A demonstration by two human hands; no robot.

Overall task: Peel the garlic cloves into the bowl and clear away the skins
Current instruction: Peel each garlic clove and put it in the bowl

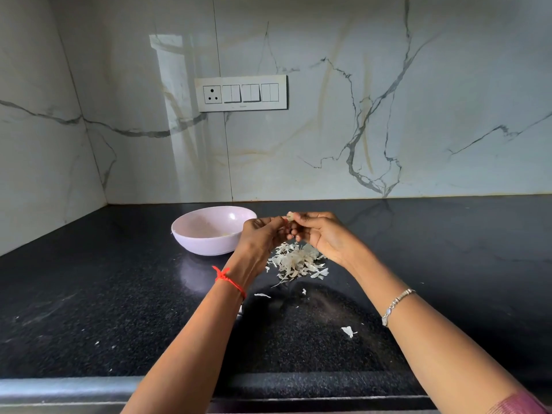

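A pale garlic clove (289,216) sits between the fingertips of both hands, held above the counter. My left hand (263,234) pinches it from the left and my right hand (321,233) pinches it from the right. Directly below them lies a heap of white garlic skins (295,262) on the black counter. A pale pink bowl (191,237) stands just left of my left hand, with a few peeled cloves dimly visible inside.
Loose skin scraps lie nearer me, among them a larger piece (348,331) and a sliver (262,295). The black granite counter (119,294) runs to a marble wall with a switch panel (241,92). The counter's front edge (89,386) is close below my forearms.
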